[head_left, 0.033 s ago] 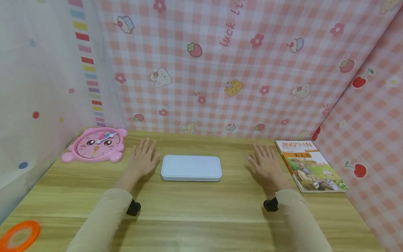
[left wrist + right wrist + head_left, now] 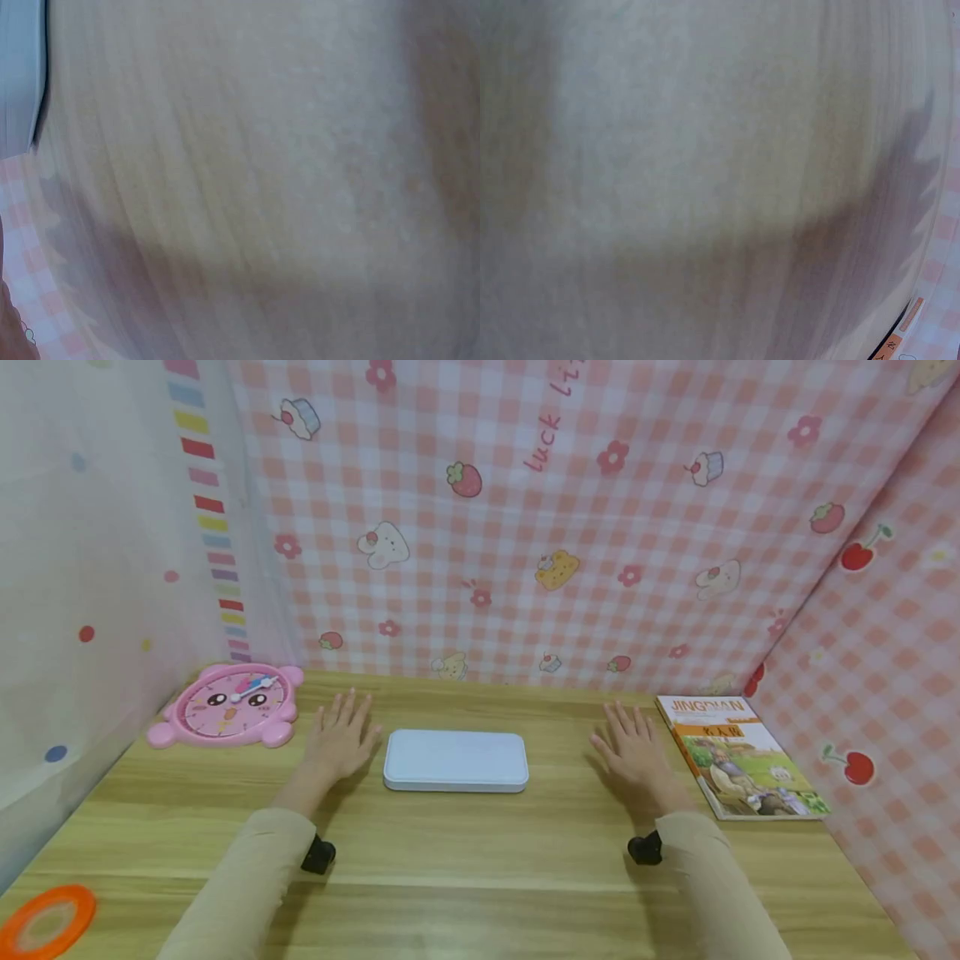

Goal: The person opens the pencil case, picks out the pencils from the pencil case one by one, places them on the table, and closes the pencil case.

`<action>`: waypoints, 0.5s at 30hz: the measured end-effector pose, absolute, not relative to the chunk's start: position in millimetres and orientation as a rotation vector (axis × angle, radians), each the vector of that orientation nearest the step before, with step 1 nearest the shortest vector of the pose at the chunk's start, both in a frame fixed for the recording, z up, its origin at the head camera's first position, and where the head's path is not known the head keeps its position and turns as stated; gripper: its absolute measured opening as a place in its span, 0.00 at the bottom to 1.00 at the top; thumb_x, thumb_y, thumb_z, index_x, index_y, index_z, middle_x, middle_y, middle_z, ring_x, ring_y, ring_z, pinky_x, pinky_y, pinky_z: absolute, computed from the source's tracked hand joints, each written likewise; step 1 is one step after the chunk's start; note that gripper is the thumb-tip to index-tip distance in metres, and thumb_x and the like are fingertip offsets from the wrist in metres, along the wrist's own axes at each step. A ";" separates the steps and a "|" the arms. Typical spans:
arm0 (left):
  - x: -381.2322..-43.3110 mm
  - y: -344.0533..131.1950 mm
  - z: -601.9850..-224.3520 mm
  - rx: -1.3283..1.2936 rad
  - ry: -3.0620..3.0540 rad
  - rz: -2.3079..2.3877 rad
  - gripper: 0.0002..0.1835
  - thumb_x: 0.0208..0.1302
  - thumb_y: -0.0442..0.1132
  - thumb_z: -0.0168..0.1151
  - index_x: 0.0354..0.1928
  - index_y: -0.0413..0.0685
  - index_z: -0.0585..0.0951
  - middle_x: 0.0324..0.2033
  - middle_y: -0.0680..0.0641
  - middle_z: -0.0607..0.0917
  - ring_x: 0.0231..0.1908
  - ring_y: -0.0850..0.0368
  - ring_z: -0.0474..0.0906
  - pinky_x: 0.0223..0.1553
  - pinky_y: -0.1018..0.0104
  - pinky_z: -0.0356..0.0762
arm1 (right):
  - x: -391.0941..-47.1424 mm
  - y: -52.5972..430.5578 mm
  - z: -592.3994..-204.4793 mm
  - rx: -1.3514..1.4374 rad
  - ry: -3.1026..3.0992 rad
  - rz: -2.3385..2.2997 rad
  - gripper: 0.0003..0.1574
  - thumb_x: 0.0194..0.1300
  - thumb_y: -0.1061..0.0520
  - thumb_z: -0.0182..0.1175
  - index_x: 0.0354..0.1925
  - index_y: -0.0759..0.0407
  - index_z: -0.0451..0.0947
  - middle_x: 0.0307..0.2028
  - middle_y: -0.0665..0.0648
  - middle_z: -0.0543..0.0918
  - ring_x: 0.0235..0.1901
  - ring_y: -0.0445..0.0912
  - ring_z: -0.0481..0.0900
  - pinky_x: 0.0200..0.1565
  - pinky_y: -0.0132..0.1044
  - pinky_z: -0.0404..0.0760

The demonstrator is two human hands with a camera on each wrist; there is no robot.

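A white rounded rectangular case (image 2: 456, 760) lies flat on the wooden table between the two hands. My left hand (image 2: 341, 743) is palm down just left of it, its fingers straight and spread, holding nothing. On the other side, my right hand (image 2: 633, 747) is likewise palm down with fingers extended, between the case and a book (image 2: 742, 768). In the left wrist view one end of the white case (image 2: 19, 75) shows at the upper left. The right wrist view takes in mostly table and a hand's shadow, with a corner of the book (image 2: 889, 346) at the bottom right.
A pink animal-shaped toy clock (image 2: 228, 706) lies at the back left, beyond the left hand. Near the front left corner is an orange ring (image 2: 78, 910), partly cut off by the frame. Patterned cloth (image 2: 480, 552) hangs behind the wooden table (image 2: 465, 868) and along both sides.
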State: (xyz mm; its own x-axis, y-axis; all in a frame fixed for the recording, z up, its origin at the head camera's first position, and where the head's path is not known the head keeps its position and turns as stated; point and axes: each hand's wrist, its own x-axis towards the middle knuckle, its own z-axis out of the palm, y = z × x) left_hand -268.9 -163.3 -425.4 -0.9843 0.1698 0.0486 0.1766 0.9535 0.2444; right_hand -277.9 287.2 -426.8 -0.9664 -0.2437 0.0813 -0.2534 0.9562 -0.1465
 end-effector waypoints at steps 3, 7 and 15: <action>-269.6 -163.3 -425.5 -0.270 -3.074 -0.384 0.32 0.71 0.52 0.33 0.71 0.43 0.46 0.70 0.35 0.42 0.69 0.35 0.37 0.68 0.40 0.34 | -276.8 287.9 -427.8 0.390 -3.039 0.238 0.43 0.70 0.37 0.33 0.71 0.60 0.40 0.71 0.67 0.42 0.69 0.66 0.35 0.68 0.59 0.35; -269.6 -163.0 -426.7 -0.262 -3.070 -0.387 0.33 0.71 0.53 0.33 0.71 0.43 0.45 0.70 0.35 0.41 0.69 0.36 0.37 0.68 0.40 0.35 | -275.2 289.0 -430.5 0.404 -3.039 0.255 0.44 0.70 0.36 0.33 0.71 0.61 0.40 0.71 0.67 0.43 0.69 0.66 0.35 0.67 0.60 0.35; -268.3 -168.6 -424.9 -0.264 -3.049 -0.446 0.34 0.71 0.54 0.33 0.71 0.43 0.45 0.70 0.35 0.41 0.69 0.35 0.36 0.68 0.40 0.35 | -279.5 283.5 -426.1 0.414 -3.051 0.281 0.43 0.70 0.36 0.32 0.71 0.60 0.40 0.71 0.66 0.42 0.69 0.64 0.35 0.68 0.60 0.36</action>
